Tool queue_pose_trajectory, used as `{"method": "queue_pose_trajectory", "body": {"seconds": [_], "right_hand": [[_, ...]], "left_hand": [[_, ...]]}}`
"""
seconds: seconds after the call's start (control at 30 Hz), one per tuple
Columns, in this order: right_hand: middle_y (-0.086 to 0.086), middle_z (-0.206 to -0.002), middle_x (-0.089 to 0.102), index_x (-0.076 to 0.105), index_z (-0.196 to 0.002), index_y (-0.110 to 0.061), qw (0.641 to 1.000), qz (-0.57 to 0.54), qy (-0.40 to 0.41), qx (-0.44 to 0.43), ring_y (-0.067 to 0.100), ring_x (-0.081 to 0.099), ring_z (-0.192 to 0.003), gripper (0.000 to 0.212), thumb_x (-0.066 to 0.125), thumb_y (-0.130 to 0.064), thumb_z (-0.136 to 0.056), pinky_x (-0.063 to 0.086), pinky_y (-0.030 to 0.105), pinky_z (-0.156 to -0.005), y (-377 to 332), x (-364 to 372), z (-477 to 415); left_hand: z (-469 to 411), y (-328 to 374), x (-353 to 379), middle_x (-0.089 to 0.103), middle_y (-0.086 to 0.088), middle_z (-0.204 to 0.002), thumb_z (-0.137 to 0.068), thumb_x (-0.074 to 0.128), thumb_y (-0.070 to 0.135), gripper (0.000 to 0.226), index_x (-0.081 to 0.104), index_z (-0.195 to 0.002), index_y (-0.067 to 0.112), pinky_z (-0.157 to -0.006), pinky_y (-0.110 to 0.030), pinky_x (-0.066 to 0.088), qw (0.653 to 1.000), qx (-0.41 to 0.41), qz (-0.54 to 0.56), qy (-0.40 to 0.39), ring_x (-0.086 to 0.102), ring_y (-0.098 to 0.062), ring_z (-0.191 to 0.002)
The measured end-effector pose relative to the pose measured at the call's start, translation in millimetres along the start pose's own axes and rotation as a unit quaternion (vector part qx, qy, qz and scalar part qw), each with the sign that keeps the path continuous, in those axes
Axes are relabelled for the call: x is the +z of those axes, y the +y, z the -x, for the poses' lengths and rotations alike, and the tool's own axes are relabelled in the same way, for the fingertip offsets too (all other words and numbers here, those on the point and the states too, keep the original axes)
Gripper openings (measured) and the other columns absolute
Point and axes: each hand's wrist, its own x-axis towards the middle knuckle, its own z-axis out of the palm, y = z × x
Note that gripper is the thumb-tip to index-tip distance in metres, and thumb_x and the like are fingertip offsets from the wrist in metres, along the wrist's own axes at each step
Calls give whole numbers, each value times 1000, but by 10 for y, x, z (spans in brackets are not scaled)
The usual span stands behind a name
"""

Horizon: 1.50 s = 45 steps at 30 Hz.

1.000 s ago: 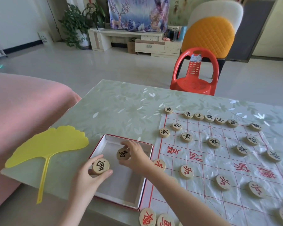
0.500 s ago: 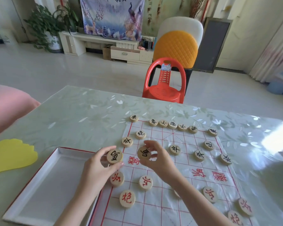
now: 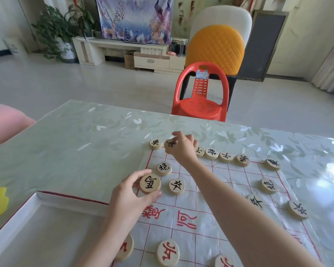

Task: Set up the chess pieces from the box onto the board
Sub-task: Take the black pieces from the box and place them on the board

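Piece (image 3: 169, 145) pinched by R hand (image 3: 183, 149).

The left hand (image 3: 129, 193) is raised on a forearm that enters from the lower edge and angles up to the right. Its thumb and fingers (image 3: 143, 173) pinch a round piece (image 3: 150, 183) by the rim. The right hand (image 3: 183, 149) is reached farther forward on an extended arm entering from the lower right. Its fingers are curled and grip a second piece (image 3: 169, 144) at the tips.
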Motion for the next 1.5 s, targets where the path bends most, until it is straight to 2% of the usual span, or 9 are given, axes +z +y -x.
{"method": "queue_pose_trajectory", "body": {"seconds": [0.33, 0.47, 0.57, 0.73, 0.93, 1.1, 1.2, 1.3, 1.5], "right_hand": [[3, -125, 58, 38, -134, -17, 992, 110, -57, -8, 23, 29, -124, 64, 66, -27, -78, 20, 34, -97, 205, 271, -243], [1, -138, 44, 35, -138, -19, 999, 30, -32, -1, 23, 24, -131, 71, 70, -33, -78, 18, 36, -106, 100, 51, -43], [-2, -134, 46, 42, -134, -21, 997, -65, 26, 11, 20, 27, -127, 61, 69, -25, -79, 20, 33, -103, 128, -200, 304], [-10, -125, 47, 50, -127, -25, 994, -99, 21, 32, 16, 25, -129, 51, 69, -21, -80, 20, 31, -107, 401, -555, 960], [-11, -118, 55, 56, -120, -28, 996, -50, 35, 66, 11, 28, -125, 36, 61, -23, -85, 22, 28, -103, 929, -1069, 1498], [-14, -116, 57, 59, -114, -27, 988, -43, 91, 117, 13, 33, -125, 30, 56, -15, -87, 24, 32, -108, 1315, -1464, 1686], [-26, -106, 50, 59, -114, -28, 992, -29, 88, 91, 7, 32, -121, 29, 56, -17, -88, 26, 29, -107, 1397, -1572, 1784], [-24, -113, 51, 58, -116, -30, 995, -13, 74, 64, 3, 30, -118, 29, 56, -20, -88, 25, 25, -105, 1472, -1646, 1847], [-31, -111, 53, 59, -109, -35, 996, -37, 77, 29, -4, 29, -114, 27, 57, -18, -87, 22, 19, -99, 1574, -1751, 1970]], "left_hand": [[-61, -115, 58, 65, 17, -99, -63, 81, 32, 50, 59, -108, 38, -65, -6, 40, 1000, -13, -25, -13, 55, 9, -92], [-31, -119, 28, 65, 16, -100, -63, 81, 32, 51, 59, -108, 38, -67, -8, 39, 999, -19, -26, -15, 56, 5, -94], [-5, -86, 20, 66, 15, -101, -63, 81, 31, 50, 60, -108, 38, -67, -7, 39, 999, -17, -25, -17, 56, 6, -95], [23, 111, 168, 66, 15, -100, -64, 81, 29, 48, 60, -107, 36, -73, -9, 40, 999, 0, -8, -46, 57, 4, -95], [-62, 613, 801, 64, 16, -95, -63, 81, 31, 46, 60, -103, 31, -72, -7, 41, 993, 60, -18, -101, 57, 2, -89], [-395, 1012, 1637, 66, 5, -102, -63, 81, 32, 49, 61, -106, 26, -88, -30, 48, 983, 113, -42, -138, 57, -13, -99], [-634, 1189, 2136, 63, -2, -109, -65, 78, 34, 52, 59, -113, 26, -92, -32, 44, 974, 148, -87, -147, 54, -21, -106], [-848, 1335, 2538, 56, -9, -117, -68, 75, 41, 53, 57, -116, 29, -96, -31, 37, 968, 167, -131, -135, 51, -26, -109], [-1107, 1381, 3024, 56, -8, -125, -77, 67, 41, 50, 53, -120, 21, -101, -33, 26, 942, 211, -219, -141, 37, -22, -126]]}}
